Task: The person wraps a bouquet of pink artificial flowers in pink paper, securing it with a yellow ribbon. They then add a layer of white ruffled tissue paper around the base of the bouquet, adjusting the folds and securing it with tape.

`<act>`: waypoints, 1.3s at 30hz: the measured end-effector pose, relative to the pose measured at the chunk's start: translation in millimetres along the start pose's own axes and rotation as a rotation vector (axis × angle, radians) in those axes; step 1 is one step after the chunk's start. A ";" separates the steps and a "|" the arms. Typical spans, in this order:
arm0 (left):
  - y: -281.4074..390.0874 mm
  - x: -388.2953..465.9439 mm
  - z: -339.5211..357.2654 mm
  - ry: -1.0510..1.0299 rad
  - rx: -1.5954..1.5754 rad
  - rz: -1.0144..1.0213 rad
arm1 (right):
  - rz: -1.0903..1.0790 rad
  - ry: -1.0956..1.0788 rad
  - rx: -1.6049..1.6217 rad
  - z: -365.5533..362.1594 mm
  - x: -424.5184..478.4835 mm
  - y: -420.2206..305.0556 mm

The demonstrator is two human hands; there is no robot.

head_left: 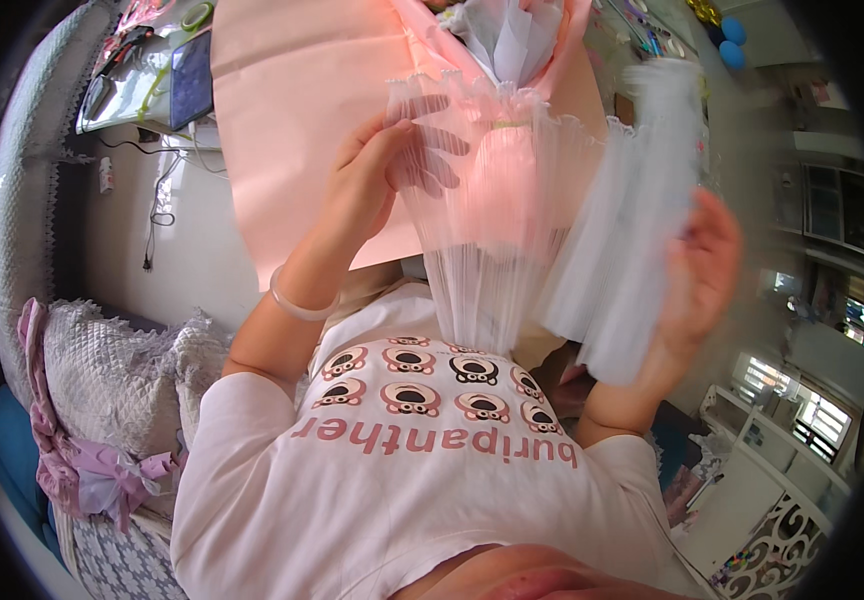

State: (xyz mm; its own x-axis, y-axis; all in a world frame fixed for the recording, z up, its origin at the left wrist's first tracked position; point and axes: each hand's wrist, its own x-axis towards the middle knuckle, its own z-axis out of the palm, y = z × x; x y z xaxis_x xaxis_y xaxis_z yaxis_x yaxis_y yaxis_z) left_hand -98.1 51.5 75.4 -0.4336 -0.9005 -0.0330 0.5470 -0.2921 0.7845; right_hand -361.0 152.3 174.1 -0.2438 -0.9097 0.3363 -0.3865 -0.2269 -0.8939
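Observation:
A sheer white pleated mesh [469, 292] with a ruffled top edge hangs across the middle of the view. My left hand [394, 161], a pale bangle on its wrist, holds the mesh's left side, thumb in front and spread fingers showing through from behind. On the other side, my blurred right hand [702, 255] grips a thick bundle of the white mesh [649, 202]. Behind the sheer part shows a pink-wrapped bouquet [507, 172], with white and pink paper [522, 45] flaring above a green band. Large peach wrapping paper [304, 112] lies beneath it.
A phone [190, 79], a roll of green tape [196, 16] and a glue gun [128, 49] lie on the table at left. Cables [162, 217] trail on the floor. A quilted sofa cover [113, 367] is at left. Pens [655, 43] lie at the upper right.

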 end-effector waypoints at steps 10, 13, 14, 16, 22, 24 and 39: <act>5.6 14.8 50.4 -0.238 -0.261 -0.083 | 0.090 -0.542 0.062 62.2 -6.9 28.2; -10.1 14.2 31.1 -0.039 -0.032 0.200 | -0.025 -0.463 -0.301 67.3 -14.2 28.6; -13.9 12.4 22.3 0.150 0.111 0.334 | -0.016 -0.428 -0.301 65.6 -18.4 33.8; -26.9 -0.5 -14.9 0.316 0.346 0.329 | -0.013 -0.385 -0.309 65.2 -23.9 36.2; -39.9 -54.2 -2.2 0.221 -0.037 -0.393 | -0.182 -0.171 -0.616 63.8 -9.0 42.3; -44.9 -44.2 2.4 0.147 -0.236 -0.451 | -0.271 -0.033 -0.669 42.6 26.6 85.1; 43.8 -0.7 -117.5 0.360 1.003 0.041 | 0.190 -0.562 -0.018 -32.2 111.3 135.3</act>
State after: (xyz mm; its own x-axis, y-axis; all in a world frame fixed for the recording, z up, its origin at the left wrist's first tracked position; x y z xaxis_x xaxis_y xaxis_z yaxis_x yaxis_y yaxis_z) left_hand 10.3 1.6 37.0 -0.1018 -0.9937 -0.0474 -0.3547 -0.0082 0.9349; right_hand -469.0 31.6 100.2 0.1961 -0.9797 -0.0417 -0.3985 -0.0408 -0.9162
